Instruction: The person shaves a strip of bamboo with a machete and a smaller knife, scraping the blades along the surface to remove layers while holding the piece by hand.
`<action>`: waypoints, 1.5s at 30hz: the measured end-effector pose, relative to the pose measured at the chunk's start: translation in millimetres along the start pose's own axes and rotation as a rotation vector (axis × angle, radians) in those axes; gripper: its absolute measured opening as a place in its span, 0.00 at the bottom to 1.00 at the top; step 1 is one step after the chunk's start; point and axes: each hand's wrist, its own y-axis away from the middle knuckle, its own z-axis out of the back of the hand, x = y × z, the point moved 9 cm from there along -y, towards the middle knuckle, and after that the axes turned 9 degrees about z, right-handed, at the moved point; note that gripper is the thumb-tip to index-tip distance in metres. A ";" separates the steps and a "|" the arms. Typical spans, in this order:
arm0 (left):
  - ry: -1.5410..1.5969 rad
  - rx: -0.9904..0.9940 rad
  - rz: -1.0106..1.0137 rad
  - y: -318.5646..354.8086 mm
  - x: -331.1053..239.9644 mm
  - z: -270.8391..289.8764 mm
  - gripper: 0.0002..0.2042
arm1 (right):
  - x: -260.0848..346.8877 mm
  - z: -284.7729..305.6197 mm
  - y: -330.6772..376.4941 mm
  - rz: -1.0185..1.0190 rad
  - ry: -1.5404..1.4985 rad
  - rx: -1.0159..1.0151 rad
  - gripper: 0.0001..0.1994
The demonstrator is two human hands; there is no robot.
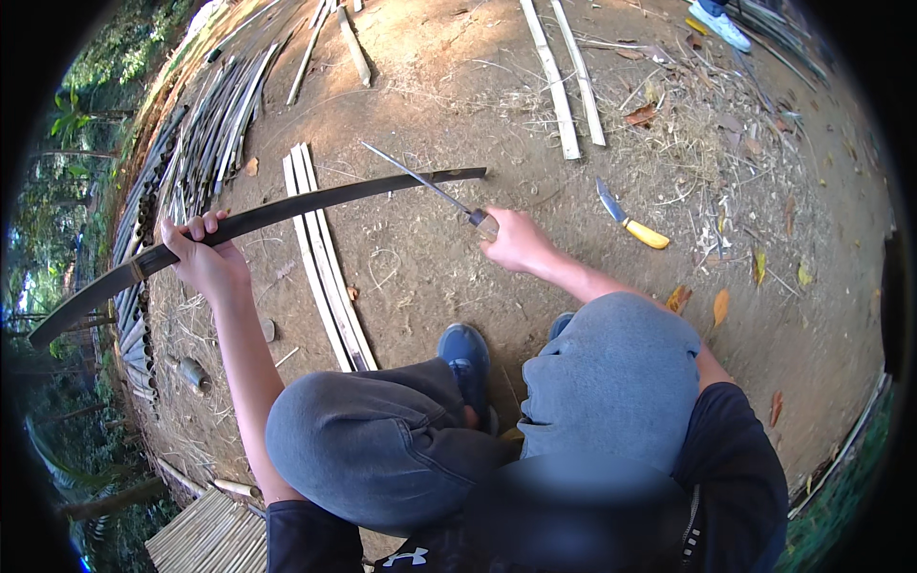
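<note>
A long, dark, curved bamboo strip with a node near its lower left end is gripped in my left hand. My fingers wrap over its edge, and it stretches up to the right above the ground. My right hand is closed round the brown handle of a narrow-bladed knife, seen nearly edge-on. Its blade crosses over the strip near the right end; whether it touches cannot be told. On the ground right of my right hand lies another knife with a yellow handle and a curved blade.
Pale split bamboo strips lie between my hands, with more strips farther ahead. Bundled poles line the left side. A small can-like object sits at left. Another person's shoe shows at far right, past shavings and leaves.
</note>
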 end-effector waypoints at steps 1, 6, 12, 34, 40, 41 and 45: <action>0.004 -0.005 0.003 1.0 0.7 0.7 0.17 | -7.5 0.7 1.2 -0.052 -0.010 0.001 0.11; -0.011 -0.091 0.024 -3.8 5.9 16.2 0.16 | -8.0 -9.4 -6.7 -0.076 -0.002 0.077 0.07; -0.007 -0.095 0.040 -8.1 9.6 25.2 0.14 | -34.7 -14.2 -17.3 -0.107 -0.030 0.084 0.07; 0.009 -0.054 0.060 -8.3 10.3 20.5 0.14 | -62.3 9.5 -16.6 -0.257 0.094 0.015 0.09; 0.002 -0.019 0.040 -4.2 6.9 15.1 0.15 | -44.6 -1.2 -14.7 -0.229 0.095 0.071 0.08; 0.007 -0.023 0.035 -3.9 5.8 14.6 0.15 | -57.9 0.7 -16.2 -0.259 0.107 0.059 0.07; 0.001 -0.021 0.026 -1.4 6.3 6.6 0.15 | -86.2 8.8 -26.3 -0.313 0.092 0.003 0.09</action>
